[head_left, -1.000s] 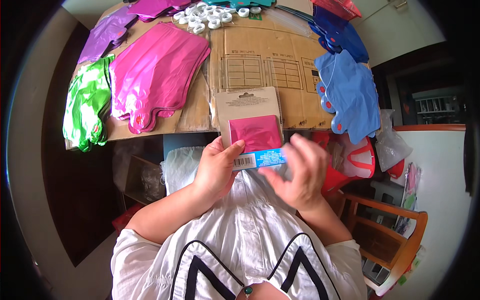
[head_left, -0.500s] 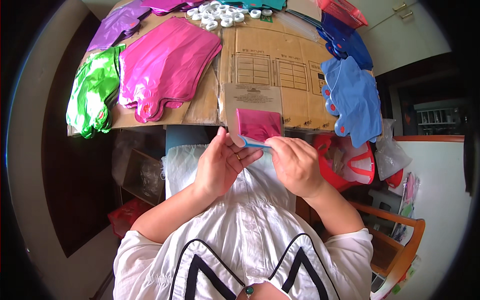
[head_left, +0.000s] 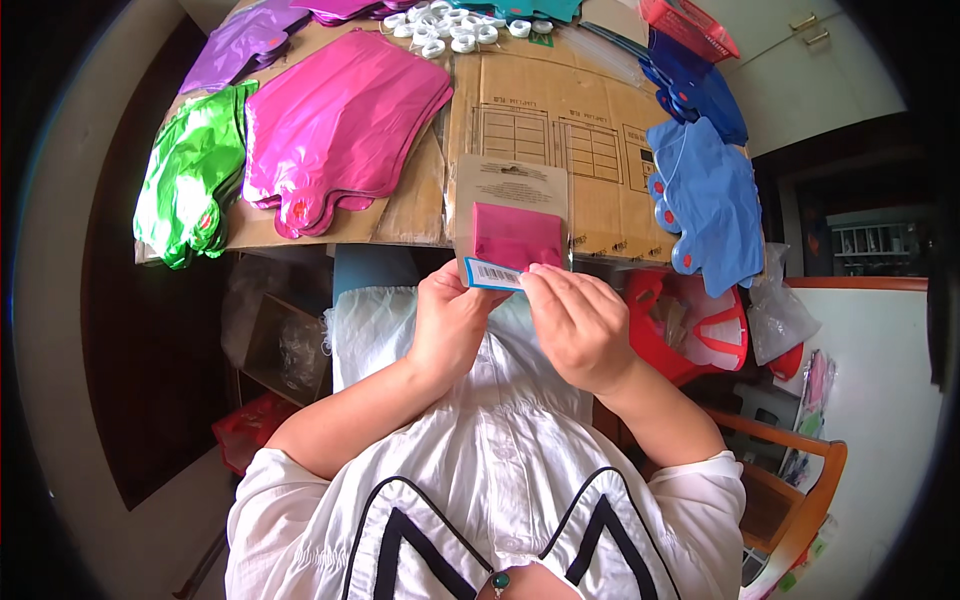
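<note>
A flat clear package (head_left: 513, 185) with a grey-brown card and a folded pink foil sheet (head_left: 517, 235) in it lies at the table's near edge, its lower end toward me. Across that lower end sits a blue-edged barcode label (head_left: 493, 275). My left hand (head_left: 447, 325) is closed at the label's left end, fingers tucked behind the package. My right hand (head_left: 580, 325) pinches the label's right end between thumb and fingers. I cannot tell how much of the label is stuck down.
Flat foil balloons lie around the cardboard-topped table (head_left: 590, 215): green (head_left: 190, 175), pink (head_left: 340, 120), purple (head_left: 235, 45) and blue (head_left: 705, 200). White ribbon rolls (head_left: 462, 42) and a red basket (head_left: 695, 28) are at the back. A red bin (head_left: 690, 325) stands below right.
My left hand has turned from open palm to closed at the package's lower left. The label, curled and edge-on before, now faces up flat across the lower end.
</note>
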